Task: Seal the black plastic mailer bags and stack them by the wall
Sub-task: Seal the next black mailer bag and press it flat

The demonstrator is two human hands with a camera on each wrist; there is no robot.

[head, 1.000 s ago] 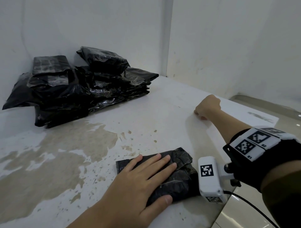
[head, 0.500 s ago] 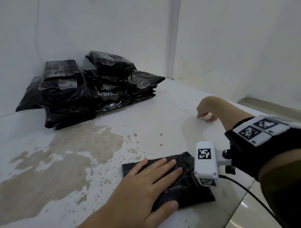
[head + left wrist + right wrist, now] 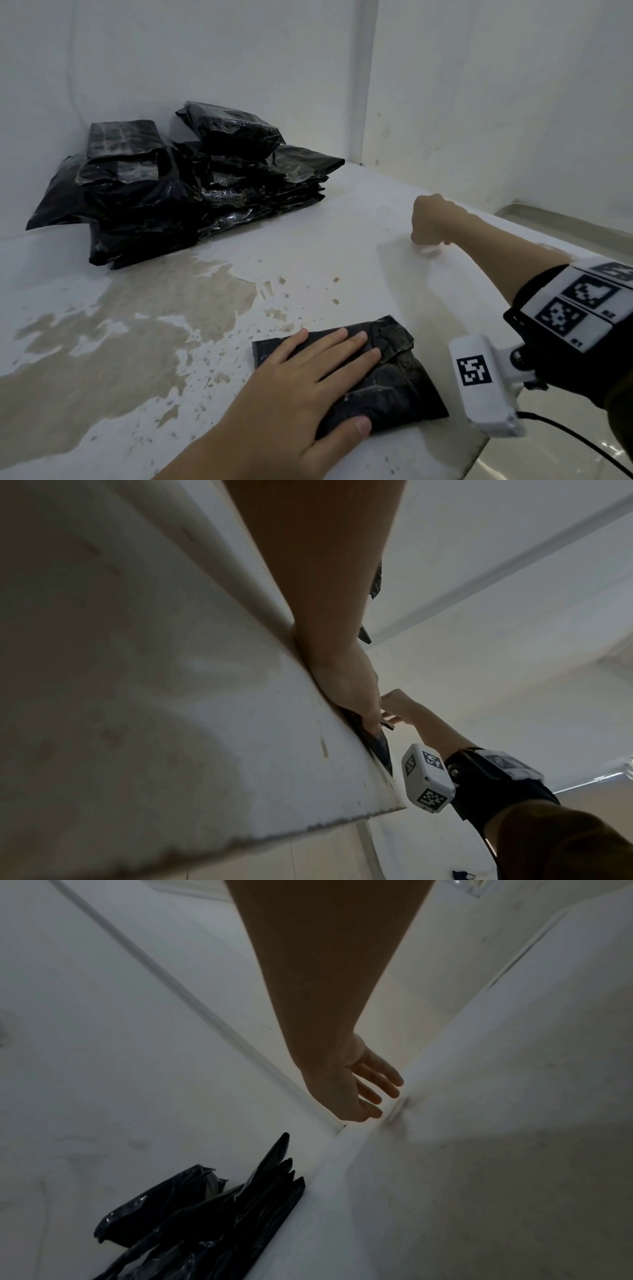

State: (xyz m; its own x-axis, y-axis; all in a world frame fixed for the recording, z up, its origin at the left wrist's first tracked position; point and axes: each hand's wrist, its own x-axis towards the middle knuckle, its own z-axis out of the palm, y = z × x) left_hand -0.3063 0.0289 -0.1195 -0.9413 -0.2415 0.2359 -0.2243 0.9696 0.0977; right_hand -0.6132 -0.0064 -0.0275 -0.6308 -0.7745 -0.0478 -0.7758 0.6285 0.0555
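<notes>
A black mailer bag [image 3: 397, 383] lies flat near the table's front right edge. My left hand [image 3: 318, 373] presses on it with straight, spread fingers and covers its left half. In the left wrist view the left hand [image 3: 352, 693] lies on the bag [image 3: 380, 748]. My right hand [image 3: 431, 222] is farther back on the right, wrist bent, fingertips down on the bare tabletop. The right wrist view shows the right hand [image 3: 369, 1088] with its fingers nearly straight and holding nothing. A pile of black mailer bags [image 3: 191, 185] sits against the back wall; its end [image 3: 212, 1218] also shows in the right wrist view.
The white table [image 3: 342, 240] has worn brownish patches [image 3: 137, 342] on its left half. White walls meet at a corner [image 3: 368, 82] behind the table. The table's right edge [image 3: 479, 452] drops to a tiled floor.
My left hand stays pressed on the bag. My right hand stays at the same spot on the table, its fingers shifting a little on the tabletop. The head view has shifted slightly.
</notes>
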